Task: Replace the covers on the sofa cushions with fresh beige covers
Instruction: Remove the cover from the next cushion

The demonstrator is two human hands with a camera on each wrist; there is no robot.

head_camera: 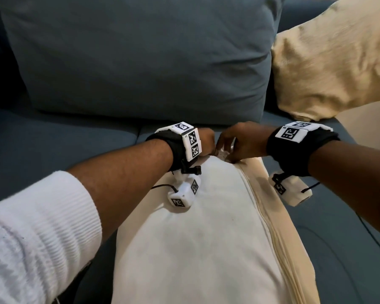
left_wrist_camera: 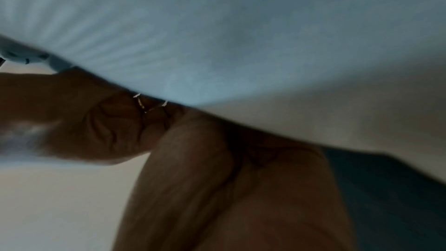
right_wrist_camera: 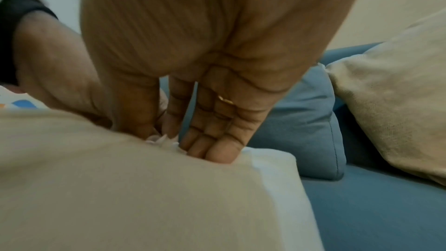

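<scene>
At far left a ribbed white sleeve (head_camera: 31, 227) leads along the forearm to the left hand (head_camera: 206, 141), which sits at the far end of the white cushion insert (head_camera: 195, 233); its grip is curled, but on what I cannot tell, the wrist view being blurred. The insert is smooth, plump and oblong, lying lengthwise on the blue sofa seat (head_camera: 53, 145) with bare seat on either side. Behind it leans a large soft blue back cushion (head_camera: 140, 55). The right hand (head_camera: 239, 141) meets the left at the same end, thumb and forefinger pinching a small crumpled white bit there, the other fingers (right_wrist_camera: 217, 140) straight and pressing into the fabric. The beige cover (head_camera: 281, 227) runs along the insert's right edge, its zip seam open. At far right rests a wrinkled beige cushion (head_camera: 329, 62).
</scene>
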